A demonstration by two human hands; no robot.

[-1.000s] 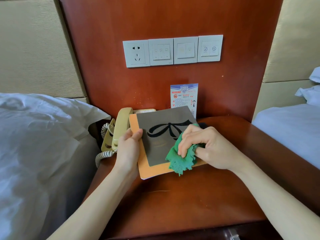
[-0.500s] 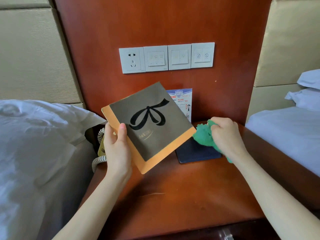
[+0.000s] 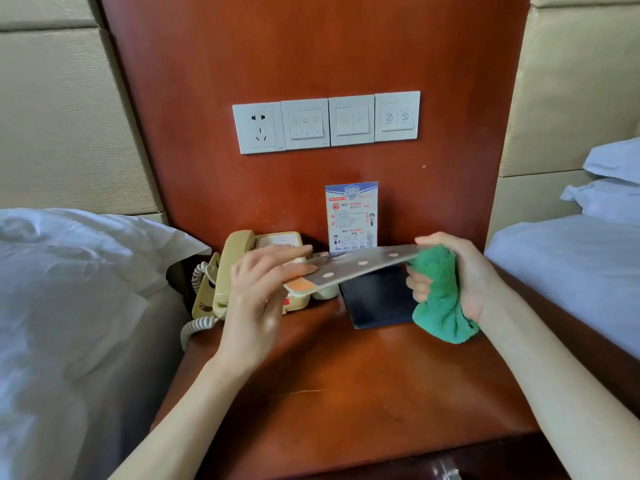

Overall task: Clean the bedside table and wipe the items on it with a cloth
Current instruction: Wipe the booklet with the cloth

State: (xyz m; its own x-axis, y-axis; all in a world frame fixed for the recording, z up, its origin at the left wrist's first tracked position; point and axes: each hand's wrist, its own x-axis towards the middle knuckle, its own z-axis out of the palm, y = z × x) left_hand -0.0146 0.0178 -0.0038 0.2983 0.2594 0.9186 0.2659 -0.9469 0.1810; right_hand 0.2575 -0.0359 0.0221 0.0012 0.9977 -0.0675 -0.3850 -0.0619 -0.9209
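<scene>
Two hands point(image 3: 258, 292) point(image 3: 460, 275) – card point(image 3: 360, 263) roughly flat, long axis left-right | cloth point(image 3: 441, 299) right.

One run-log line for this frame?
left hand: holds board off table | right hand: holds cloth, board's other end | board near flat, underside showing | tablet beneath

Likely hotel room — twin beds point(image 3: 69, 289), bedside phone point(image 3: 225, 271), switch panel point(image 3: 325, 123)

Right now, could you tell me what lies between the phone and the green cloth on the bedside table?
In the head view, a dark flat pad lies on the table between the phone and the green cloth, with the held board above it.
</scene>
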